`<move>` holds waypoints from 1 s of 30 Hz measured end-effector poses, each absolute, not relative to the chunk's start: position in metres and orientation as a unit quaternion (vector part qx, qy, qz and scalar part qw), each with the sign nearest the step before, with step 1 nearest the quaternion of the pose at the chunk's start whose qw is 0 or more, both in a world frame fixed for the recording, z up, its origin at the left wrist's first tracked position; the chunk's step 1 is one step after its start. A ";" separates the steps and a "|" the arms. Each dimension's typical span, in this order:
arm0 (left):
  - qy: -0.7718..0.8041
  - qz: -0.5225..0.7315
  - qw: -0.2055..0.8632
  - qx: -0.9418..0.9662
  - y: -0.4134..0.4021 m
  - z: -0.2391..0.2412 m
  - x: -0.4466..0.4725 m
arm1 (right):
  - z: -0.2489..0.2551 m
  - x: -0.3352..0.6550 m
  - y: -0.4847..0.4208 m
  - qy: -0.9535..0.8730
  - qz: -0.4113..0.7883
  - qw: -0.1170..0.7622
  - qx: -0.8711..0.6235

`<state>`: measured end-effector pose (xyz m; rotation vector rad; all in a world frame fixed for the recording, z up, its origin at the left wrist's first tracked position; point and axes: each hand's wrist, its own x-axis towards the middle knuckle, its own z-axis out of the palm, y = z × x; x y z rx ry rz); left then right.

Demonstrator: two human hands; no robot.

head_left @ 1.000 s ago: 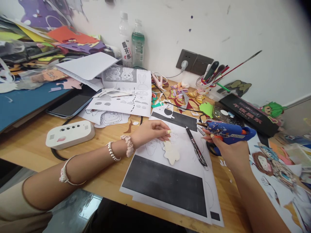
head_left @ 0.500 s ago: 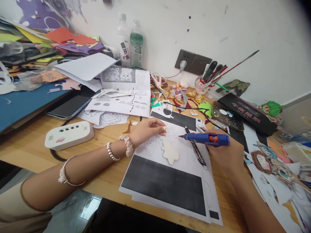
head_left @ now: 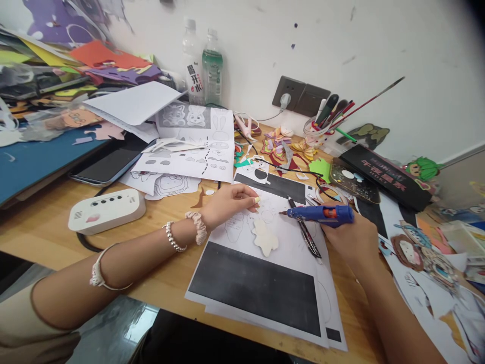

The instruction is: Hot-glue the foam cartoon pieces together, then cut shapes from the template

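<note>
A blue glue gun [head_left: 314, 213] is in the grip of my right hand [head_left: 350, 235], its nozzle pointing left above the printed sheet [head_left: 223, 247]. My left hand [head_left: 233, 202] rests over the upper part of that sheet, thumb and fingertips pinched together. A small pale thing shows at those fingertips; whether it is a held piece or a fingernail is unclear. Between the hands and a little nearer to me lies a cream-coloured cutout [head_left: 264, 238] with a wavy outline, flat on the paper. A black pen [head_left: 308, 238] lies slanted beneath the glue gun.
At the left are a white power strip [head_left: 108, 210] and a phone [head_left: 108, 156]. Two bottles [head_left: 212, 68] stand by the wall. A black cable [head_left: 291, 168] crosses behind the sheet. To the right sit a black box [head_left: 386, 177], a pen cup [head_left: 318, 129] and paper figures [head_left: 409, 253].
The rear of the glue gun has shifted slightly to the left with my right hand, while its nozzle stays nearly in place. My left hand and the cutout look unchanged.
</note>
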<state>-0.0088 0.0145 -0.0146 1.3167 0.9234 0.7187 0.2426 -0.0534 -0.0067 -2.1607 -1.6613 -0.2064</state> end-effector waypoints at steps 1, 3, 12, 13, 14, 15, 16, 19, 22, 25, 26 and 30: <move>0.405 0.315 0.634 0.578 0.015 -0.015 -0.009 | -0.007 0.243 -0.053 -0.593 -0.076 0.211 -0.773; 0.405 0.316 0.630 0.583 0.015 -0.016 -0.009 | -0.007 0.244 -0.053 -0.588 -0.088 0.231 -0.770; 0.395 0.315 0.639 0.580 0.013 -0.015 -0.009 | -0.003 0.242 -0.053 -0.564 -0.047 0.245 -0.787; 0.391 0.313 0.643 0.580 0.013 -0.015 -0.009 | -0.003 0.241 -0.054 -0.573 -0.038 0.268 -0.774; 0.384 0.311 0.647 0.581 0.013 -0.015 -0.009 | -0.002 0.239 -0.055 -0.582 -0.033 0.293 -0.758; 0.376 0.308 0.650 0.584 0.013 -0.015 -0.009 | -0.001 0.238 -0.056 -0.593 -0.031 0.316 -0.740; 0.367 0.305 0.651 0.590 0.013 -0.015 -0.009 | -0.001 0.236 -0.057 -0.604 -0.031 0.335 -0.723; 0.347 0.292 0.648 0.612 0.012 -0.014 -0.009 | 0.001 0.231 -0.060 -0.616 -0.024 0.373 -0.694; 0.338 0.278 0.650 0.621 0.011 -0.013 -0.009 | 0.001 0.227 -0.062 -0.608 -0.011 0.386 -0.694; 0.331 0.265 0.654 0.626 0.010 -0.013 -0.008 | 0.001 0.224 -0.064 -0.611 -0.009 0.396 -0.685; 0.331 0.260 0.654 0.629 0.010 -0.013 -0.008 | 0.001 0.223 -0.064 -0.613 -0.005 0.400 -0.681; 0.330 0.247 0.648 0.640 0.010 -0.011 -0.009 | -0.001 0.223 -0.064 -0.630 0.010 0.404 -0.664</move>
